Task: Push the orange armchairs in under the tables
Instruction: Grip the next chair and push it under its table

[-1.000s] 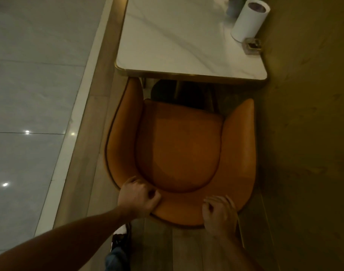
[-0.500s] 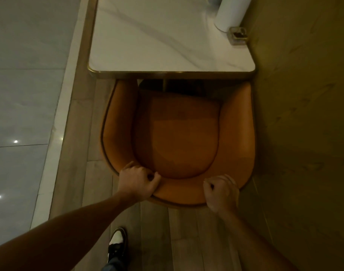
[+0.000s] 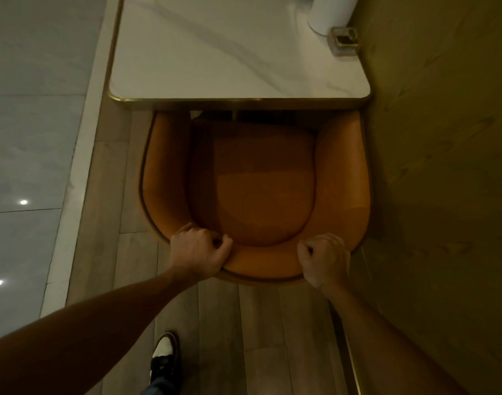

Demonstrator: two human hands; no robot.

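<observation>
An orange armchair [image 3: 255,189] stands directly below me, its curved back toward me and the tips of both arms just under the near edge of the white marble table [image 3: 215,61] with a brass rim. My left hand [image 3: 199,250] grips the left part of the backrest top, fingers curled over it. My right hand [image 3: 325,260] grips the right part of the same backrest. The front of the seat is hidden in the shadow beneath the tabletop.
A wood-panelled wall [image 3: 443,195] runs close along the chair's right side. On the table's far right stand a white cylinder [image 3: 331,12] and a small clear box [image 3: 343,41]. Grey tiled floor [image 3: 30,138] lies left; my shoe [image 3: 164,357] is on the wooden planks.
The armchair has slid forward toward the table with both hands on its backrest. The arm tips now reach under the table edge, and I have stepped closer.
</observation>
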